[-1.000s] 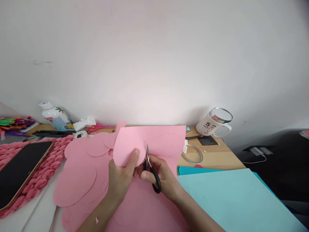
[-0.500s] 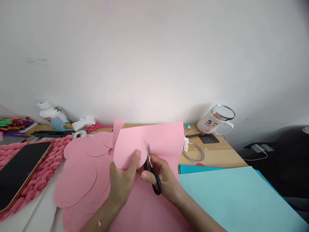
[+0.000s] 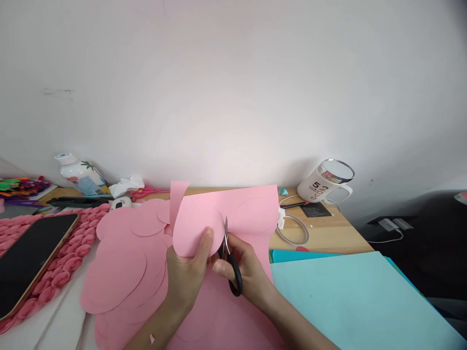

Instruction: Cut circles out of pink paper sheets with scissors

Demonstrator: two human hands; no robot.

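My left hand (image 3: 188,272) grips a sheet of pink paper (image 3: 255,214), its thumb pressed on a rounded, partly cut piece at the sheet's left. My right hand (image 3: 242,265) has its fingers through the handles of black-handled scissors (image 3: 236,277). The blades rise along the curved edge of the rounded piece, beside my left thumb. A faint drawn curve marks the sheet's right part, and a narrow strip stands up at its left. Cut pink paper rounds (image 3: 113,277) lie overlapping to the left. A tiny pink scrap sticks to my left forearm.
A phone (image 3: 32,257) rests on a pink ruffled mat (image 3: 69,265) at left. Behind are a white bottle (image 3: 82,175), crumpled tissue (image 3: 126,185) and pink scissors (image 3: 148,192). A white mug (image 3: 321,182) stands back right, above light blue paper sheets (image 3: 353,296).
Almost nothing differs. Both hands, the pink sheet and the scissors are shifted by only a few pixels, and the blades look slightly closer together.
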